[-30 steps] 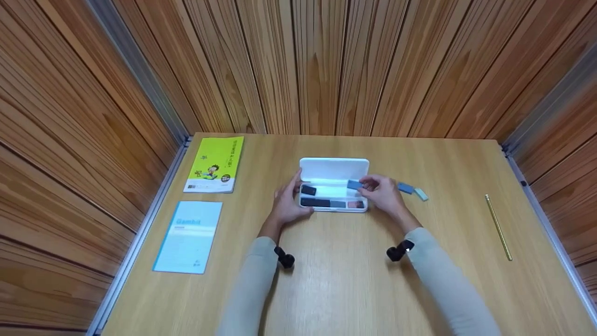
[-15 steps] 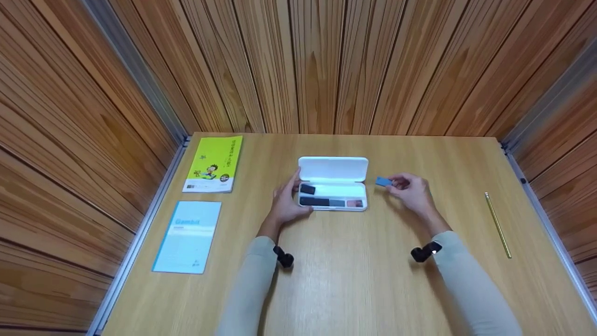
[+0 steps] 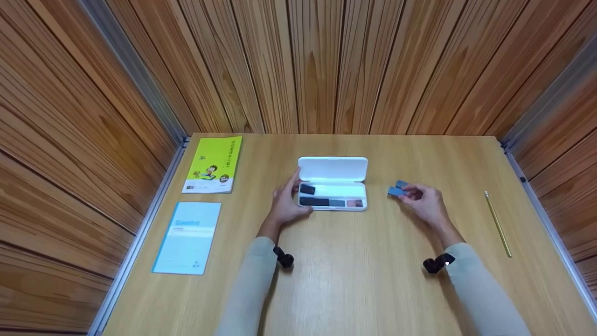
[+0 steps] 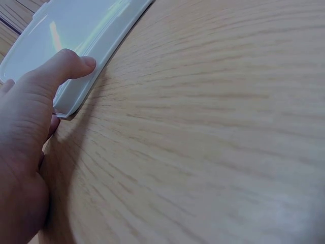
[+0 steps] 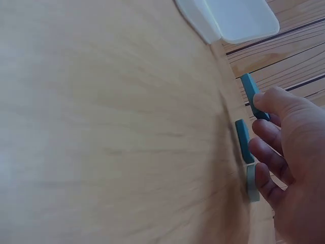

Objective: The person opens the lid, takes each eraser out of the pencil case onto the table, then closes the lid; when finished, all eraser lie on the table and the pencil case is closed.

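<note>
A white pencil case [image 3: 333, 169] lies with its lid raised in the middle of the table. My left hand [image 3: 286, 203] grips its left end, thumb on the front rim. Inside are a small black block [image 3: 307, 189], a long dark strip [image 3: 314, 201], a grey piece [image 3: 337, 203] and a pinkish piece [image 3: 354, 203]. Right of the case, my right hand [image 3: 426, 201] pinches a blue eraser [image 5: 250, 87] between thumb and fingers, above the table. Below it, in the right wrist view, another blue eraser [image 5: 243, 141] and a pale green eraser [image 5: 252, 183] lie on the wood.
A yellow-green book [image 3: 212, 163] lies at the back left, with a light blue notebook [image 3: 187, 238] in front of it. Far to the right is a gold pencil [image 3: 498, 224]. Wooden panels [image 3: 317, 70] enclose the table [image 3: 336, 270] behind and on both sides.
My right hand has carried the blue eraser out from over the pencil case, rightward to the other erasers on the table. My left hand has stayed on the case.
</note>
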Demonstrator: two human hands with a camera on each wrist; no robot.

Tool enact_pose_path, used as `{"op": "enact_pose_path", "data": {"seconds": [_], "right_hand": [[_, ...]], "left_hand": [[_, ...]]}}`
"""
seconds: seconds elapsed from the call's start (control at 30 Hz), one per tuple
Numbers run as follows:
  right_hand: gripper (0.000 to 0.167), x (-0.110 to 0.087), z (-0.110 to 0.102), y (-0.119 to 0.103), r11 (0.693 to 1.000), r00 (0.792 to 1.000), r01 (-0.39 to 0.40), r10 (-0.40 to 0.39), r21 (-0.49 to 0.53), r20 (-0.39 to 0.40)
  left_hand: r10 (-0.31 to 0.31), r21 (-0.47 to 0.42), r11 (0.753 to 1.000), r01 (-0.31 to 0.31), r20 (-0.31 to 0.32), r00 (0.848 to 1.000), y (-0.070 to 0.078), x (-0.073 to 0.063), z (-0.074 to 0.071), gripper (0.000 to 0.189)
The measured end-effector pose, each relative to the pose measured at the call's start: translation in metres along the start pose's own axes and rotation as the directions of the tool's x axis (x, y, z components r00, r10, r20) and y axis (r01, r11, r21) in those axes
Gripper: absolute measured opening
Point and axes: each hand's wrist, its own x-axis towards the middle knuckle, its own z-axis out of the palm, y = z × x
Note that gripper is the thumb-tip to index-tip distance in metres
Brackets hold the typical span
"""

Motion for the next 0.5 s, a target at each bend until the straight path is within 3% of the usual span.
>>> {"op": "enact_pose_path", "data": {"seconds": [0.2, 0.5], "right_hand": [[0.024, -0.004, 0.004, 0.010, 1.000, 1.000, -0.006, 0.006, -0.013, 0.009], [0.024, -0.004, 0.004, 0.011, 1.000, 1.000, -0.002, 0.002, -0.007, 0.029]], "left_hand": [[-0.017, -0.001, 1.000, 0.017, 0.014, 1.000, 0.001, -0.001, -0.001, 0.127], [0.005, -0.018, 1.000, -0.005, 0.002, 1.000, 0.002, -0.003, -0.002, 0.126]]}}
